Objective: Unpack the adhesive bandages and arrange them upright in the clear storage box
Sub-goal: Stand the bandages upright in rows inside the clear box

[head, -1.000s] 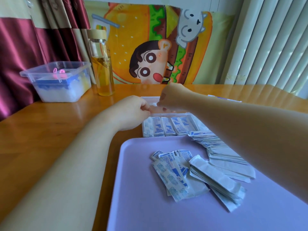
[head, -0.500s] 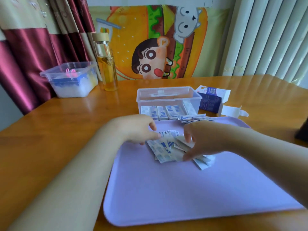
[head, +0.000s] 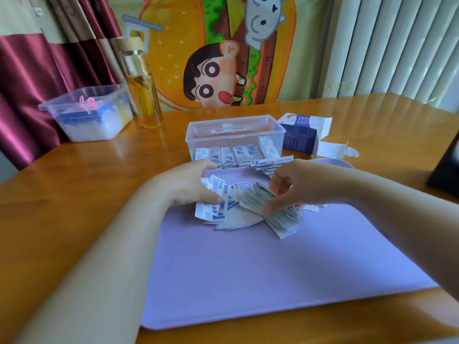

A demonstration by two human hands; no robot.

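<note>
A loose heap of white-and-blue wrapped adhesive bandages (head: 238, 216) lies on the far part of the lilac mat (head: 273, 274). My left hand (head: 191, 186) grips a few bandages at the heap's left side, thumb on top. My right hand (head: 295, 186) pinches a fanned bundle of bandages (head: 275, 209) at the heap's right side. Behind them stands the clear storage box (head: 234, 127), with several bandages (head: 236, 155) upright along its front wall. Another stack of bandages (head: 273, 163) lies in front of the box's right end.
The opened blue-and-white bandage carton (head: 301, 135) lies right of the box. A second plastic tub (head: 89, 114) and a glass bottle of yellow liquid (head: 141, 90) stand at the back left. A dark object (head: 444, 170) sits at the right edge. Wooden table (head: 74, 194) surrounds the mat.
Both hands came back from the storage box to the heap on the mat and took hold of bandages there; the right hand now lifts a fanned bundle.
</note>
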